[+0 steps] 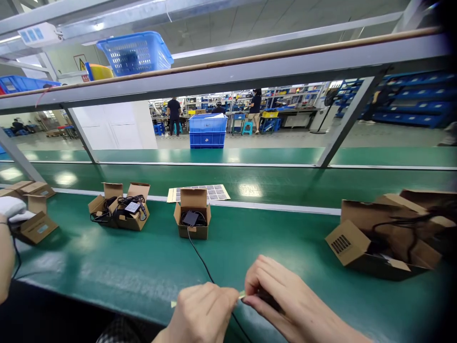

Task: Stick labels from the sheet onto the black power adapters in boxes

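Observation:
Near the table's front edge, my left hand (pixel 203 309) is closed, its fingertips pinching a narrow pale yellow strip (pixel 242 295). The strip's other end pokes out to the left of that hand. My right hand (pixel 285 302) has thumb and index finger pinched on the strip's right end; something dark shows under its palm, too hidden to name. A black cable (pixel 200 259) runs from a small open cardboard box (pixel 193 232) and passes under my left hand. In that box sits a black power adapter (pixel 190 218) with coiled cable.
A sheet of labels (pixel 214 192) lies behind the box. Open boxes with adapters (pixel 130 216) stand left, and larger boxes with cables (pixel 385 238) stand right. At far left is a co-worker's gloved hand (pixel 12 208). A shelf rail (pixel 228 59) crosses above; blue crates (pixel 207 131) stand beyond.

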Tool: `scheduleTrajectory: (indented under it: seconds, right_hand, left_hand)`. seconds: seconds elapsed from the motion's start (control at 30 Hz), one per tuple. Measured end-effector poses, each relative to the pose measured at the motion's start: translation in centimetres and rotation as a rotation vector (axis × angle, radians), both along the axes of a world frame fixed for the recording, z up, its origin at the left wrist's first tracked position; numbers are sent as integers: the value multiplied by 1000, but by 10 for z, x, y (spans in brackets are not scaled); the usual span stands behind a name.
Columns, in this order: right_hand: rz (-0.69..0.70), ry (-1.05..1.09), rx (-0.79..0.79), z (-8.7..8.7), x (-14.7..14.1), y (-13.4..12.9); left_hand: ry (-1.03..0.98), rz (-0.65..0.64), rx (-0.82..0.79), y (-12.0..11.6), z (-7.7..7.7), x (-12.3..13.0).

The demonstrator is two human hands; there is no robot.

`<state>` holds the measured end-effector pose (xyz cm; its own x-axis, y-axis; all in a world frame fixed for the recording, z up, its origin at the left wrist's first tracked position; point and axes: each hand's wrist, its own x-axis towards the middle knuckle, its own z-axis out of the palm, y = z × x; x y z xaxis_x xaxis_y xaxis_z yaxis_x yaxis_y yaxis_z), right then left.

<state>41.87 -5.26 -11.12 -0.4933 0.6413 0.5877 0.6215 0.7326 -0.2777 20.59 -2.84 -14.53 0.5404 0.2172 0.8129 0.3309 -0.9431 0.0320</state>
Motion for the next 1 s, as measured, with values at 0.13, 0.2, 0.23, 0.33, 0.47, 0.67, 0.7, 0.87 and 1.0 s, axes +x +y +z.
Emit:
scheduleTrajectory:
  seconds: [0.13, 0.2, 0.23, 0.33, 0.47, 0.67, 0.7, 0.87, 1.0]
  right_hand:
    - [-39, 52, 291, 0, -8, 4]
    - [-79, 40, 392, -2, -10, 5]
    - [-101, 19, 431, -4, -10, 5]
    - [-117, -46, 516, -14, -8, 3]
    - [-80, -62, 499, -27, -9, 4]
    - [-68, -102, 441, -50, -26, 20]
    - [-50, -118, 437, -55, -28, 23]
    - [-27, -139, 445, -74, -37, 46]
    - [-110, -1, 378, -81, -42, 66]
  left_hand:
    - [-123, 54, -294, -4, -11, 3]
    - [-156, 74, -482, -7, -12, 3]
    - [-165, 80, -579, -9, -10, 4]
    - [-195, 101, -845, -12, -2, 5]
    - [-263, 67, -1077, -8, 4, 4]
    - [-383, 17, -1361, 17, -19, -7]
    - [-383, 35, -1351, 22, -23, -9]
    - [-310, 258, -1087, 37, -26, -16]
    - [-208, 355, -794, 44, -19, -18]
